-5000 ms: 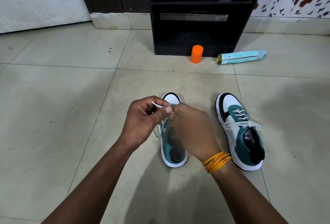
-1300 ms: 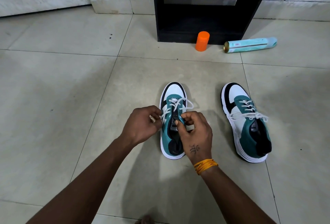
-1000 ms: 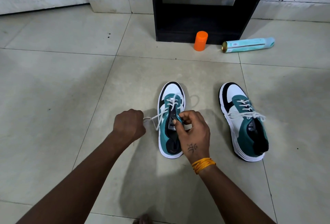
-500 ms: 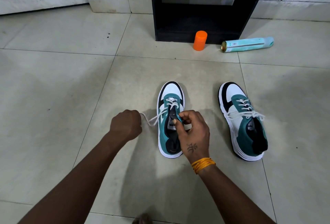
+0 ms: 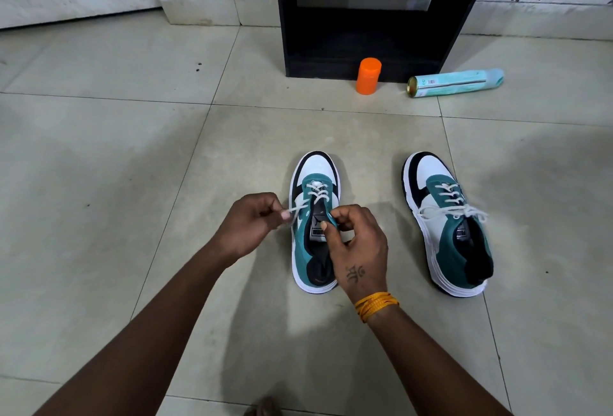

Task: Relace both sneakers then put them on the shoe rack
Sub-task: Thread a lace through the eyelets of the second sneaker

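Two teal, white and black sneakers stand on the tiled floor, toes pointing away from me. Over the left sneaker (image 5: 314, 170) both hands work. My left hand (image 5: 247, 223) pinches the white lace (image 5: 298, 208) that runs out from the eyelets on the shoe's left side. My right hand (image 5: 356, 243) pinches the teal upper edge of that shoe beside the tongue; I cannot tell whether a lace end lies under its fingers. The right sneaker (image 5: 447, 220) stands apart to the right, laced and tied in a bow. The black shoe rack (image 5: 365, 17) stands straight ahead against the wall.
An orange plastic bottle (image 5: 368, 76) stands in front of the rack's base. A light-green spray can (image 5: 456, 82) lies on its side to the right of it. A toe shows at the bottom edge (image 5: 265, 409).
My left hand has come back in toward the sneaker after pulling the lace out to the left, so the lace between hand and eyelets is shorter. The right hand stays on the shoe.
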Motion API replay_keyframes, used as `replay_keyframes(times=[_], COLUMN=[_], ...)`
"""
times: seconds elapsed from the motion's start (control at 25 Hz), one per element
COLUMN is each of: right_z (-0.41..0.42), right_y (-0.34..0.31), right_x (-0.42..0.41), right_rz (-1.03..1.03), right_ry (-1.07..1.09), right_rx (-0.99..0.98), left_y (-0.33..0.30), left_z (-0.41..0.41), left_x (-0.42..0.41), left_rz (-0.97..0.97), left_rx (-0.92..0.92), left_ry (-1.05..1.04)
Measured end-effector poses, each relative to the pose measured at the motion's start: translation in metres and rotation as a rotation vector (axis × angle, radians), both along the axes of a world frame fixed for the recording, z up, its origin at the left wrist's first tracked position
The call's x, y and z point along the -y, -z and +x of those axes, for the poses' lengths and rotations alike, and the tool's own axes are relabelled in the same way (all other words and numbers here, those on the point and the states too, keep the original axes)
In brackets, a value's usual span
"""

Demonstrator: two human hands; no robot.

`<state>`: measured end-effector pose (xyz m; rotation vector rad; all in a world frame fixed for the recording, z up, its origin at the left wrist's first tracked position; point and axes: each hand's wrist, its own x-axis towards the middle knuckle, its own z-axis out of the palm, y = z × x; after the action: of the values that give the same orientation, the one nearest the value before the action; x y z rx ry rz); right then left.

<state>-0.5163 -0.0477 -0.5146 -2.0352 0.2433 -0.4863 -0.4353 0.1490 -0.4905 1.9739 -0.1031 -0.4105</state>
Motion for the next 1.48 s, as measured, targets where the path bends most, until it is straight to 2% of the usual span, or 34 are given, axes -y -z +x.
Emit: replay_keyframes(times=[0.12,0.16,0.24,0.32,0.52,0.6,0.76,0.84,1.04,1.2,1.24,1.32,1.4,1.48], right_z=[0.001,0.001,0.001,0.001,0.000,0.002,0.003,0.004,0.004,0.002,0.002,0.003,0.001,0.001], right_y=[0.002,0.002,0.002,0.002,0.003,0.003,0.004,0.004,0.002,0.001,0.001,0.001,-0.001,-0.004], right_x=[-0.001,-0.002,-0.002,0.000,0.001,0.003,0.006,0.006,0.003,0.004,0.004,0.005,0.004,0.003], right_rz=[0.022,0.022,0.020,0.027,0.019,0.015,0.021,0.025,0.006,-0.003,0.002,0.004,-0.006,-0.013], right_ry=[-0.017,-0.022,-0.019,-0.018,-0.012,-0.010,-0.011,-0.010,-0.006,-0.001,-0.001,-0.001,-0.002,-0.009], right_rx=[-0.007,-0.006,-0.006,-0.005,-0.013,-0.010,-0.003,-0.005,-0.005,-0.009,-0.013,-0.013,-0.002,-0.006], left_y=[0.004,0.006,0.009,0.008,-0.003,-0.008,-0.013,-0.013,-0.010,-0.010,-0.009,-0.011,-0.021,-0.042], left_z=[-0.004,-0.005,-0.006,-0.008,-0.007,-0.002,-0.002,-0.002,0.003,0.007,0.006,0.003,0.001,0.002], left_x=[-0.007,-0.008,-0.007,-0.004,0.017,0.021,0.024,0.023,0.021,0.020,0.019,0.018,0.015,0.009], left_rz=[-0.420,-0.513,-0.568,-0.477,-0.112,0.032,0.117,0.121,-0.010,-0.405,-0.447,-0.392,-0.215,-0.117], left_rx=[-0.308,-0.355,-0.384,-0.334,-0.124,-0.094,-0.091,-0.059,-0.162,-0.380,-0.404,-0.371,-0.255,-0.184], left_ry=[-0.150,-0.181,-0.190,-0.163,-0.225,-0.191,-0.074,-0.059,-0.050,-0.217,-0.244,-0.243,-0.211,-0.190])
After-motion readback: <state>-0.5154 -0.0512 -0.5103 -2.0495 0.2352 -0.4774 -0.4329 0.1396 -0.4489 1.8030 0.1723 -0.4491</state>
